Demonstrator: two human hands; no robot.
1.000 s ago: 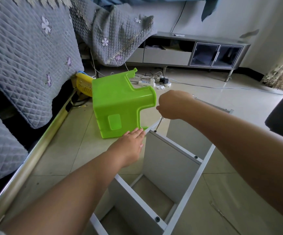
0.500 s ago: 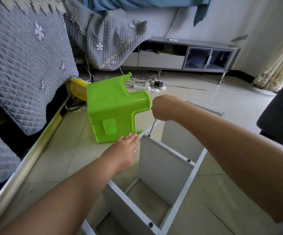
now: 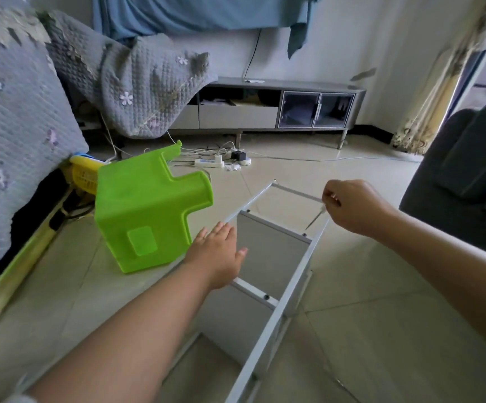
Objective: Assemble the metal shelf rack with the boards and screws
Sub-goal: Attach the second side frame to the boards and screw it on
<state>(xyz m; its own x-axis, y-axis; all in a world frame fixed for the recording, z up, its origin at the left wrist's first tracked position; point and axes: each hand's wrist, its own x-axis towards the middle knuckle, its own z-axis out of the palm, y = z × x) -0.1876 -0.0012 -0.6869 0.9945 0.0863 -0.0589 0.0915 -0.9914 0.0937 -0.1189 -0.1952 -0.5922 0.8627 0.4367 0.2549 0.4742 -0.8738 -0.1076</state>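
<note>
**Screwdriver at the rack's right rail**

Our right hand [image 3: 352,206] pinches a small screwdriver [image 3: 315,217], fingers curled round its handle, the tip slanting down to a screw [image 3: 304,234] on the rack's right rail. Our left hand [image 3: 218,251] lies flat with straight fingers on the rack's left rail, holding nothing. The shelf rack [image 3: 279,257] lies on its side on the floor [image 3: 381,315], white boards [image 3: 268,251] set between its rails. Just left of it a green stool [image 3: 145,216] lies tipped over, near our left hand. A yellow basket [image 3: 83,175] sits behind the stool beside the quilt-covered sofa [image 3: 12,135]. A power strip [image 3: 209,162] with cables lies before the cabinet [image 3: 279,107]; a dark chair [image 3: 462,175] stands at right.
</note>
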